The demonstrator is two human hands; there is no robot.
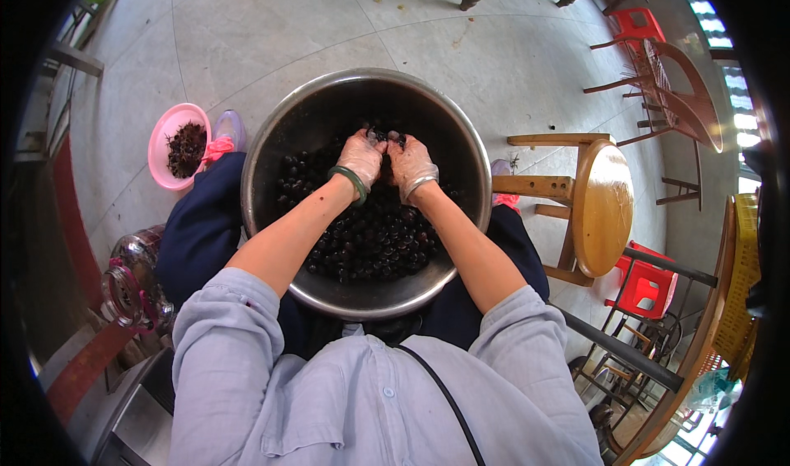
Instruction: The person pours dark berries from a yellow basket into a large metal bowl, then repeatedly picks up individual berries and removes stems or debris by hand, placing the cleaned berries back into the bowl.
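Observation:
Between my knees stands a large stainless steel basin [382,308], with a heap of dark grapes [376,244] in it. My left hand [361,157], in a clear plastic glove and with a green bangle at the wrist, is over the far part of the heap. Close beside it, my right hand [410,163] wears a similar clear glove. The fingers of both hands are closed around a few dark grapes [384,135], some with pale flesh showing. Exactly how many grapes each hand has is hidden by the fingers.
A pink bowl [159,157] with bare grape stems [186,151] sits on the floor at left. Behind my left leg is a large clear jar [133,281]. A wooden stool [602,210] stands at right, near red plastic stools [645,284] and a woven chair [673,89].

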